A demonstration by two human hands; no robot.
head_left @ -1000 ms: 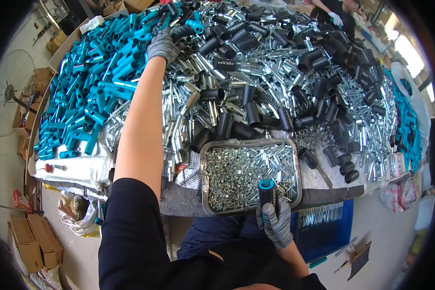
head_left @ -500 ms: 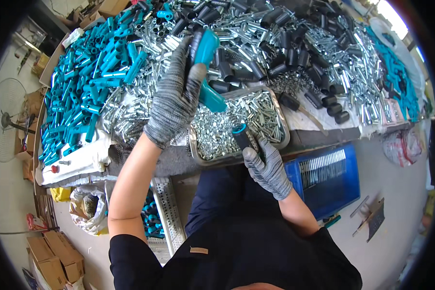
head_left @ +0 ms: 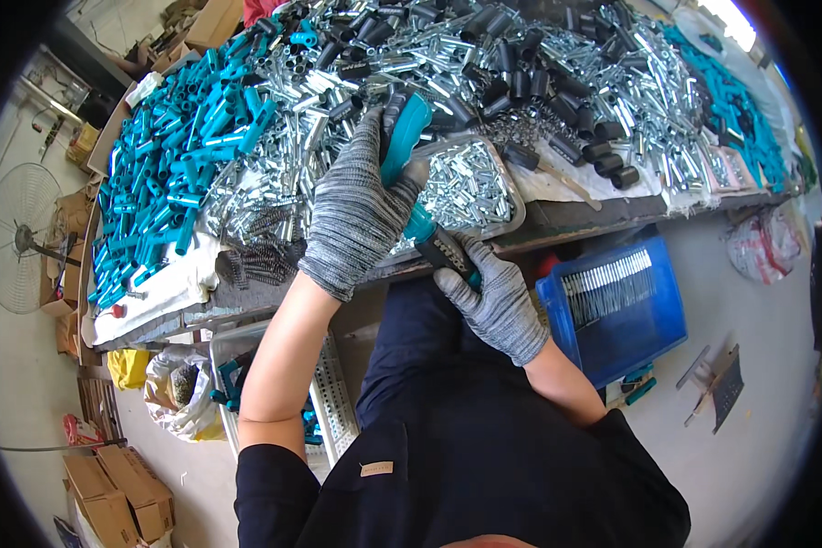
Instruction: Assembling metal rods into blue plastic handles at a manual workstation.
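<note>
Teal tube [head_left: 404, 137] held in the gloved left hand [head_left: 356, 215], over the near edge of the table [head_left: 575, 219].
The left hand wraps the tube, whose lower end meets a black-and-teal handle [head_left: 438, 247] gripped by the gloved right hand [head_left: 493, 297]. Both sit above a metal tray [head_left: 511, 196] of small silver parts. Teal tubes [head_left: 173, 173] are heaped to the left, and a blue bin [head_left: 612, 306] stands on the floor to the right.

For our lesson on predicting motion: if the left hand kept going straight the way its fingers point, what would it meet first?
The left hand, gripping a teal tube, points up-table; probably the pile of silver metal tubes first, though depth is unclear.
</note>
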